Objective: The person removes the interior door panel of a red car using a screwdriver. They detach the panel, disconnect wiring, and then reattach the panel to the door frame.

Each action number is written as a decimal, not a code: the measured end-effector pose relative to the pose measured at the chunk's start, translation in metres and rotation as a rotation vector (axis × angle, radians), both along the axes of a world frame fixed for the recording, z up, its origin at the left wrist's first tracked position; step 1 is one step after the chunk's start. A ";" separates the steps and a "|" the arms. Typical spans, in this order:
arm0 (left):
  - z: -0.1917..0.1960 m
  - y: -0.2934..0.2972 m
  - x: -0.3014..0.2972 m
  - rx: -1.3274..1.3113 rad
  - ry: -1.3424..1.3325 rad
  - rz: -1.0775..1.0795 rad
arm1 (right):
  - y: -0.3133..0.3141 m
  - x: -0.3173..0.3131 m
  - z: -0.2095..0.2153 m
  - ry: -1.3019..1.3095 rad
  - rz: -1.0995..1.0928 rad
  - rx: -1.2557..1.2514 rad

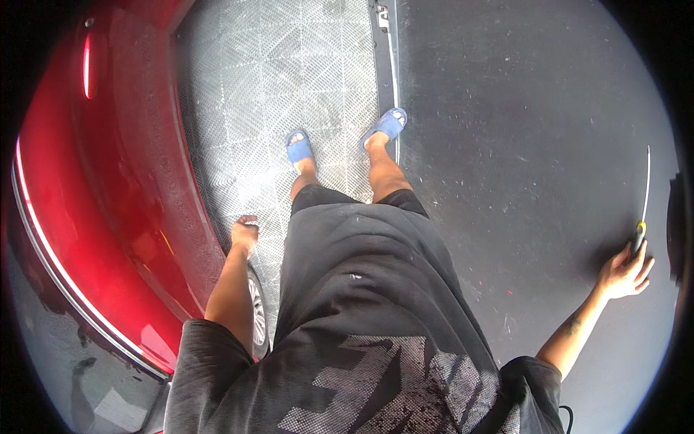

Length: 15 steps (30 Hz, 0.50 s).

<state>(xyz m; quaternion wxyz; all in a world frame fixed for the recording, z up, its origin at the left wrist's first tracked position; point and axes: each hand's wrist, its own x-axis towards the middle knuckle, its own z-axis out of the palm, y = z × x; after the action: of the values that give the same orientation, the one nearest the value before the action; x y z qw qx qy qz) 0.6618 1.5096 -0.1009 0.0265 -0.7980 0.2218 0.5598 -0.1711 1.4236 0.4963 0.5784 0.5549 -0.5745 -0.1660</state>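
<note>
My right hand reaches far out to the right over a dark grey surface. Its thumb and forefinger meet around the handle end of a screwdriver, while the other fingers spread away. The screwdriver has a yellow and black handle and a long thin shaft pointing away from me. On the other side, my left hand hangs low beside the red car, its fingers loosely curled and nothing visible in them. It is apart from the car's side.
I stand in blue slippers on light grey patterned floor tiles. A metal-edged strip runs between the tiles and the dark surface. A car wheel shows below my left hand. A black object stands at the right rim.
</note>
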 end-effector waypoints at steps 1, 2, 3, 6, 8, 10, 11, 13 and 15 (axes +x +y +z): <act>0.000 -0.001 -0.004 -0.004 0.045 0.023 | -0.002 0.002 -0.002 0.000 0.001 0.000; 0.001 -0.002 -0.008 -0.029 0.061 0.012 | -0.003 0.003 -0.003 -0.001 0.000 0.000; 0.012 -0.010 -0.019 -0.054 0.081 -0.003 | -0.001 0.004 -0.004 -0.001 0.003 0.004; 0.014 -0.021 -0.032 -0.110 0.181 0.083 | 0.001 0.003 -0.003 0.025 -0.041 0.019; 0.000 -0.023 -0.033 -0.175 0.247 0.147 | 0.004 -0.004 -0.003 0.037 -0.085 0.024; -0.006 -0.024 -0.032 -0.200 0.300 0.219 | 0.003 -0.006 -0.006 0.032 -0.087 0.016; 0.000 -0.029 -0.033 -0.193 0.301 0.220 | 0.004 -0.008 -0.006 0.025 -0.086 0.013; 0.007 -0.032 -0.034 -0.218 0.276 0.171 | 0.005 -0.003 -0.003 0.010 -0.072 0.012; 0.018 -0.035 -0.029 -0.192 0.194 0.107 | 0.003 0.000 -0.005 -0.005 -0.067 0.006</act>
<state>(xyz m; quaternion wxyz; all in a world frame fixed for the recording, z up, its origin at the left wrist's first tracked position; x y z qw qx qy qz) 0.6330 1.4742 -0.0825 -0.1015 -0.7495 0.2333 0.6112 -0.1714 1.4266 0.4913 0.5694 0.5376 -0.5935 -0.1857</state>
